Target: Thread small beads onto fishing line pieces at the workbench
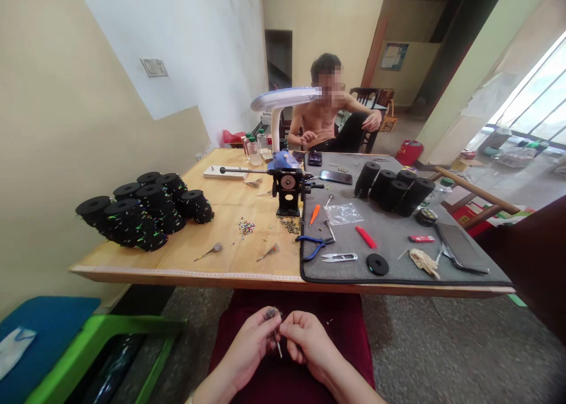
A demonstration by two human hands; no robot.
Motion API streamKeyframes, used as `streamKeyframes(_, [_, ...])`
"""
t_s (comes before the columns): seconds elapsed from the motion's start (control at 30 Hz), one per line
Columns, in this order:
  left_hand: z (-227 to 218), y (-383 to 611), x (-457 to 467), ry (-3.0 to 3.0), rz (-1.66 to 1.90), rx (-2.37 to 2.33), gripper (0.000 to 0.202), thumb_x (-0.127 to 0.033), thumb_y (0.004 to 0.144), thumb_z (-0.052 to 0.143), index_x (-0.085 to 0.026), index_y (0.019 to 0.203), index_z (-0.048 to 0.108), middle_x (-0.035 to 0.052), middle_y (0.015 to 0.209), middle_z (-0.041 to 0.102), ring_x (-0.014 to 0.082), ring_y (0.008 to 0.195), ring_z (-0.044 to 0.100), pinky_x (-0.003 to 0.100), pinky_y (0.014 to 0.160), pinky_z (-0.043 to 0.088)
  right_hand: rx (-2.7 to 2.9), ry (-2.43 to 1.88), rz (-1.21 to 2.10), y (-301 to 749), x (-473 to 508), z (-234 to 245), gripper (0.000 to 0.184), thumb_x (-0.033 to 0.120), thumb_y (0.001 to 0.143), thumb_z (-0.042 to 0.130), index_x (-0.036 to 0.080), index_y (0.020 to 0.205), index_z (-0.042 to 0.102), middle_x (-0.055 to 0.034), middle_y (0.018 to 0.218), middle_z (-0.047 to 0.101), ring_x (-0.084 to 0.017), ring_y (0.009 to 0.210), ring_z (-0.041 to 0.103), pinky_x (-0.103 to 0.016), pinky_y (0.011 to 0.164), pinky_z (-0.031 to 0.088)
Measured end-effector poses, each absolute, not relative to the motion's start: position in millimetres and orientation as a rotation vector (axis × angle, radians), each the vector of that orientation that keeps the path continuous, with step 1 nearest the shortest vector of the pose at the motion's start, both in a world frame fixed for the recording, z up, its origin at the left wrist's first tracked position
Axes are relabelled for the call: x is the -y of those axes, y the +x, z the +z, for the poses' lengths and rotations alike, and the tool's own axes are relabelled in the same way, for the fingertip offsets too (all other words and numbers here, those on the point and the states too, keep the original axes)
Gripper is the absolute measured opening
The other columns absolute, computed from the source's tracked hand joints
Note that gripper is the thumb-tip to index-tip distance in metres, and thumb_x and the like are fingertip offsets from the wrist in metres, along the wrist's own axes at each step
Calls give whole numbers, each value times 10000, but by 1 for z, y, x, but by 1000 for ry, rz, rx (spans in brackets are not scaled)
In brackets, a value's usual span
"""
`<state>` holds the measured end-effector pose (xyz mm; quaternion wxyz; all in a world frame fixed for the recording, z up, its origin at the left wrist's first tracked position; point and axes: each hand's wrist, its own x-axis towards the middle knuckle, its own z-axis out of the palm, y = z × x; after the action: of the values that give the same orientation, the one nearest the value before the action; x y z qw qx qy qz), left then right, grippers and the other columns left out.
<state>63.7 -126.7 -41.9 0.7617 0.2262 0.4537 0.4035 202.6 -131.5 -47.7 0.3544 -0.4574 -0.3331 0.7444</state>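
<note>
Over the dark red cloth (pixel 292 374) at the table's near side, my left hand (pixel 254 336) is closed around a small greyish bundle (pixel 272 313), with a thin pale end poking out below the fingers. It resembles the little tufted bundles on the table, but its kind is unclear. Beside it, touching or almost touching, my right hand (pixel 307 340) makes a pinch with thumb and forefinger; what is between them is too small to make out. On the tabletop ahead lie two tufted bundles, one left (pixel 216 248) and one right (pixel 273 249), and a scatter of coloured beads (pixel 246 226).
A black winding device (pixel 288 206) and a lamp (pixel 275 132) stand mid-table. Black foam spools (pixel 145 200) are stacked left, more (pixel 393 189) right. Blue pliers (pixel 315 245), snips (pixel 339 257) and a red tube (pixel 366 237) lie on the grey mat (pixel 398 262). Another person (pixel 322 121) sits opposite.
</note>
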Motion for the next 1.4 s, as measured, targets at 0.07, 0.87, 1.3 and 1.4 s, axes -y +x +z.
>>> streamKeyframes(0.07, [-42,64,127,497,878,-983,303,-328,621,813,-161,698,572,-54,588,523,68,531,476,187,490,342,856,-1192,1926,203,131,-48,290,406,694,683,144,635,572,83,323,482,-18,255,274,-169,312,136])
streamKeyframes(0.87, [-41,64,129,1003,801,-1119,262,-400,774,650,-166,713,550,-41,550,523,93,495,423,216,485,329,906,-1255,1732,203,126,-54,422,562,689,666,177,736,501,92,348,498,-30,267,298,-161,321,146])
streamKeyframes(1.3, [-40,66,130,676,870,-954,182,-263,720,709,-200,797,557,-51,628,546,104,590,507,213,554,365,778,-1130,1659,205,127,-60,425,556,684,684,198,700,454,133,336,365,-28,312,179,-187,360,97])
streamKeyframes(1.4, [-38,66,129,758,835,-1013,143,-258,715,689,-179,750,576,-32,585,565,107,543,492,215,520,346,807,-1138,1645,205,128,-57,417,553,693,677,200,697,453,134,339,359,-32,317,182,-191,367,103])
